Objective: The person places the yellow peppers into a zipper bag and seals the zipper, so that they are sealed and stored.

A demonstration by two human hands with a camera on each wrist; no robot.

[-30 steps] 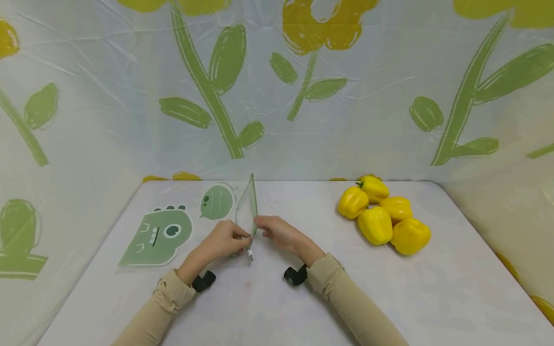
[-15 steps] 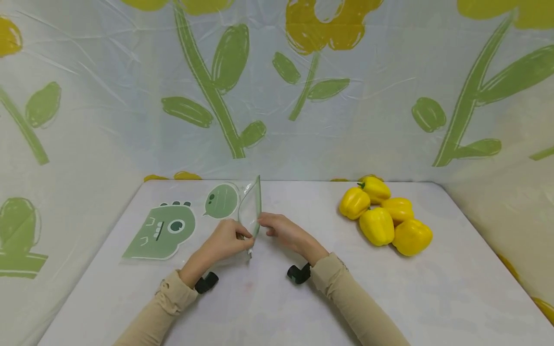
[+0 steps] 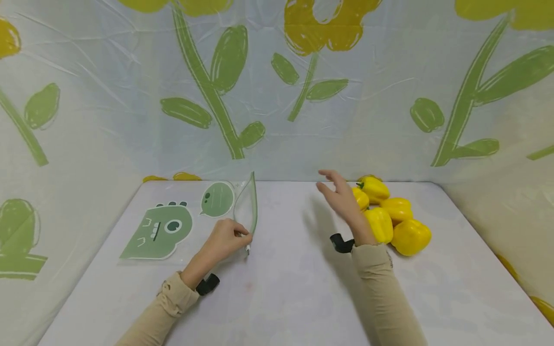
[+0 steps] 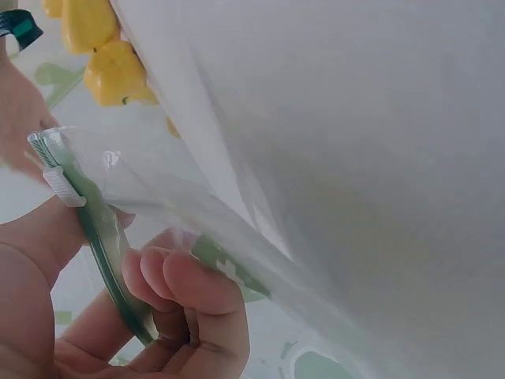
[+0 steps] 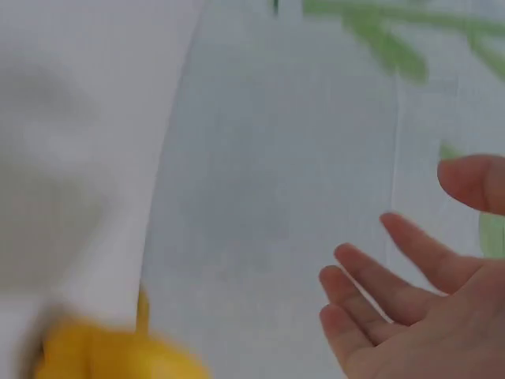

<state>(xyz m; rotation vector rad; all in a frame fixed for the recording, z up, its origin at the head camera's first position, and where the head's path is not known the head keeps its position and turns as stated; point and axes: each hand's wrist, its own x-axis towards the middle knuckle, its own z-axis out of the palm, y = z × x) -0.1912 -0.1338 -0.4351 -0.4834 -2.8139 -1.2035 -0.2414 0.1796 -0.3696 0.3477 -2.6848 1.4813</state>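
Observation:
A clear zip bag (image 3: 247,207) with a green seal strip (image 4: 99,237) stands on edge on the white table (image 3: 277,288). My left hand (image 3: 226,239) pinches the bag's near corner by the white slider (image 4: 61,186). My right hand (image 3: 339,194) hovers open above the table, fingers spread, just left of a pile of yellow bell peppers (image 3: 389,216). In the right wrist view the open palm (image 5: 426,308) faces the wall, with one blurred pepper (image 5: 110,351) below it.
Two green cartoon stickers (image 3: 157,231) (image 3: 217,198) lie flat at the table's left rear. Flower-print plastic sheeting (image 3: 277,86) walls the table on three sides. The peppers (image 4: 102,55) also show far off in the left wrist view.
My right hand let go of the bag and swung right and up toward the peppers. The left hand kept its hold, and the bag stayed standing.

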